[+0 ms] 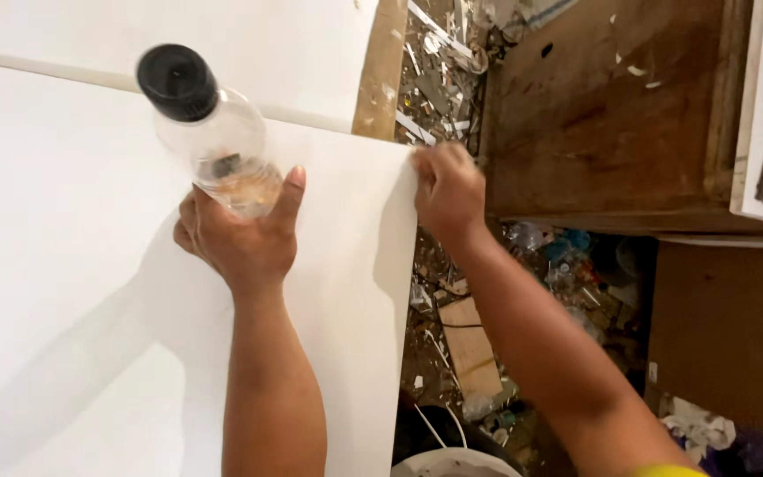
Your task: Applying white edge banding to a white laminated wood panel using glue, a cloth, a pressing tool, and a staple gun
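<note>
My left hand (242, 235) grips a clear plastic bottle (222, 146) with a black cap, held above a large white board (72, 265). The bottle is tilted, cap pointing up and to the left, and a little amber liquid sits near its base by my fingers. My right hand (449, 190) rests on the board's right edge near its upper corner, with fingers curled over the edge. A second white board (222, 44) lies behind the first.
A worn brown wooden box (602, 115) stands to the right of my right hand. Scraps, offcuts and litter (461, 336) cover the floor between board and box. A white round container (452, 459) sits at the bottom edge.
</note>
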